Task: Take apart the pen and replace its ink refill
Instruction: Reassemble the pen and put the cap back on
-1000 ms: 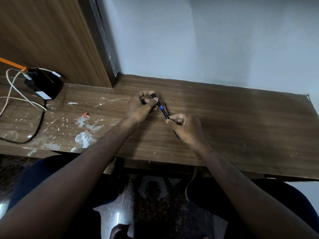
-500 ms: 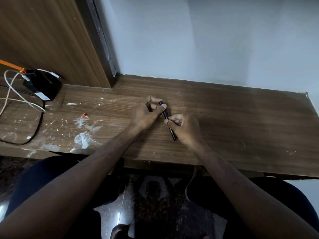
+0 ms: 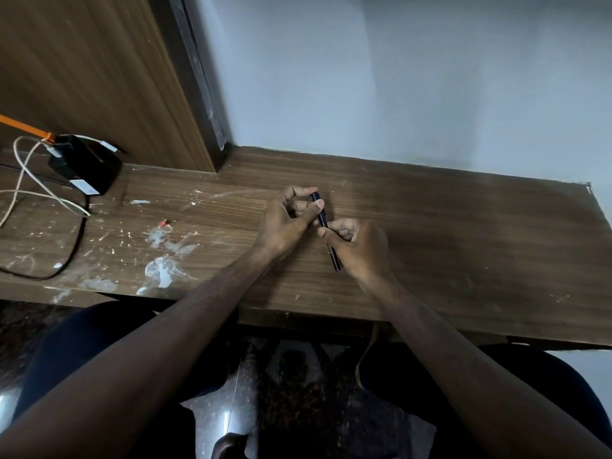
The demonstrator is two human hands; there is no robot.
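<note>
A slim dark blue pen (image 3: 323, 218) is held slanted just above the wooden desk (image 3: 463, 233), its far end pointing up-left and its near end down-right. My left hand (image 3: 284, 223) pinches the far section between thumb and fingers. My right hand (image 3: 359, 248) grips the near section, and the pen's lower tip (image 3: 336, 265) sticks out past the palm. The two sections sit pushed together with no blue refill showing between them. Both hands touch each other around the pen.
A black adapter box (image 3: 84, 170) with white and black cables (image 3: 39, 193) lies at the desk's left end. White paint splashes (image 3: 162, 270) and a small red scrap (image 3: 163, 222) mark the left half. A wooden panel and a wall stand behind.
One second ago the two sections were apart with a blue refill showing between them. My left hand has slid its section down toward my right hand, and the refill is now covered.
</note>
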